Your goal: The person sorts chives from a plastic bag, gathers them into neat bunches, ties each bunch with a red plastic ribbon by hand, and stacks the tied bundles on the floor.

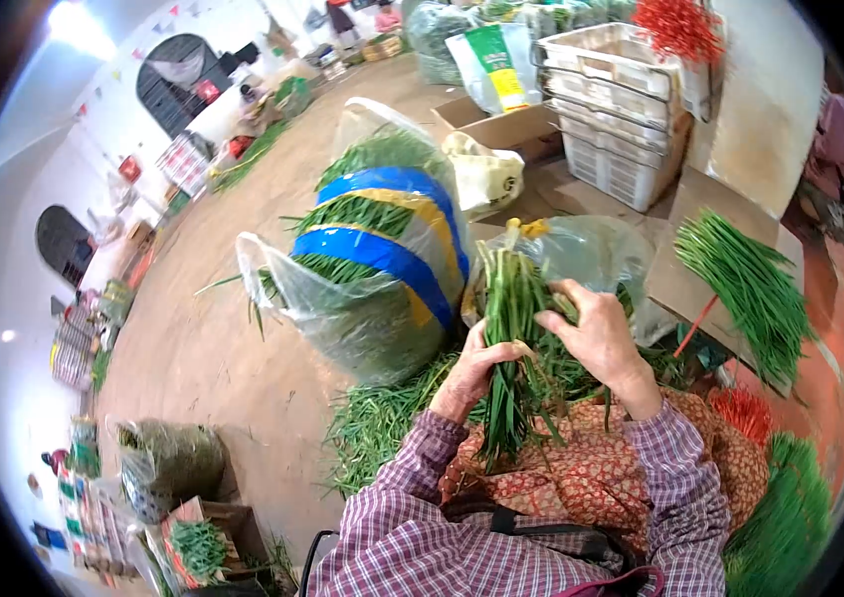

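My left hand (476, 376) is closed around a bunch of garlic chives (509, 298), pale stem ends up and green leaves hanging down over my lap. At the bunch's right side, my right hand (596, 333) has its thumb and fingers bent together on some chive stalks. What exactly lies between those fingertips is partly hidden. Loose chive leaves (382, 428) are heaped below and left of my hands. A patterned red-brown cloth (581, 448) covers my lap.
Ahead stands a large clear bag of chives (372, 269) with blue and yellow tape. A tidy chive bundle (745, 284) lies on cardboard at right. Stacked white crates (611, 109) bear red ties (678, 30). More chives (785, 507) lie at lower right.
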Motion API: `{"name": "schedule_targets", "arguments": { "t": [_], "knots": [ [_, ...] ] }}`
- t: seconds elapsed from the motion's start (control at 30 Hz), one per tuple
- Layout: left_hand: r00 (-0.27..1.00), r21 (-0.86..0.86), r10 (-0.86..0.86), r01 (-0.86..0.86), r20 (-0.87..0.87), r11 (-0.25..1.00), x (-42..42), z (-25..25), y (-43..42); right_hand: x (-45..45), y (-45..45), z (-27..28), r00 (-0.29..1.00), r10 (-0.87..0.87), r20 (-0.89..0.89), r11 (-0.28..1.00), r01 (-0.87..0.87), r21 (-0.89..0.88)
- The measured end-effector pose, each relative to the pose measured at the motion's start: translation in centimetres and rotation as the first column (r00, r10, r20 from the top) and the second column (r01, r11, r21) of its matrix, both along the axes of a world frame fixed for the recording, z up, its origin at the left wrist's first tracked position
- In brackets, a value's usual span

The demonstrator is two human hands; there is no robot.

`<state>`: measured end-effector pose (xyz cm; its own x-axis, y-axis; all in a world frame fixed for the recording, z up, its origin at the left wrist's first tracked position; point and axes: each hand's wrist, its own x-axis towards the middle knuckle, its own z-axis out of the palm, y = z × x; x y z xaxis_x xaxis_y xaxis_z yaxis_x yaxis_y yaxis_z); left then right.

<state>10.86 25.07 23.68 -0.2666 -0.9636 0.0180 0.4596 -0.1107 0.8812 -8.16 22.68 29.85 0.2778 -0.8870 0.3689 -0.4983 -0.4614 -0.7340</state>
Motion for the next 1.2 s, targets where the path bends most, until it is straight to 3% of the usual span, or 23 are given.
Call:
{"name": "schedule_targets", "arguments": {
  "t": [0.13,0.23,0.53,0.63,0.67,0.73,0.8,0.87,0.93,1.1,1.2],
  "knots": [
    [1.0,0.028,0.008,-0.009,0.015,1.0,0.9,-0.6,0.4,0.1,-0.3,-1.0,0.997,-0.008,-0.076,0.996,0.002,-0.085],
    [0.996,0.035,0.055,-0.058,0.071,0.998,1.5,-0.6,0.5,-0.2,-0.7,-1.0,0.988,-0.082,-0.133,0.959,0.042,-0.281],
    [0.981,0.111,-0.088,0.07,0.171,0.991,3.5,0.3,1.5,-3.1,-2.5,-0.7,0.94,-0.174,-0.292,0.896,0.027,-0.443],
    [0.998,0.144,-0.055,0.059,-0.034,0.988,5.1,-0.5,2.3,-6.1,-4.2,-1.6,0.884,-0.355,-0.303,0.884,0.212,-0.417],
    [0.998,0.126,-0.011,0.02,-0.066,0.992,5.7,-0.8,2.4,-7.0,-4.1,-1.0,0.88,-0.382,-0.281,0.846,0.211,-0.489],
    [0.984,0.168,-0.014,0.044,-0.175,0.985,6.3,-1.8,2.3,-7.3,-3.8,-1.5,0.895,-0.233,-0.38,0.961,0.153,-0.228],
    [0.978,0.179,-0.021,0.059,-0.205,0.982,5.9,-2.2,2.1,-4.9,-2.0,-1.0,0.909,-0.123,-0.398,0.986,0.068,-0.149],
    [0.957,0.177,-0.01,0.063,-0.289,0.982,4.9,-2.6,2.0,-3.0,-1.1,-0.6,0.986,0.018,-0.165,0.999,-0.025,-0.042],
    [0.958,0.155,-0.039,0.086,-0.283,0.984,4.3,-2.6,1.7,-1.7,-0.3,1.0,0.998,0.043,0.053,0.973,-0.054,0.225],
    [0.96,0.161,-0.083,0.129,-0.266,0.979,3.3,-2.4,1.3,1.0,-0.5,-1.7,0.87,0.093,0.483,0.922,-0.259,0.289],
    [0.966,0.149,-0.116,0.152,-0.23,0.977,2.6,-2.2,1.3,1.9,-0.4,-1.3,0.828,0.079,0.556,0.897,-0.303,0.323]
  ]
}}
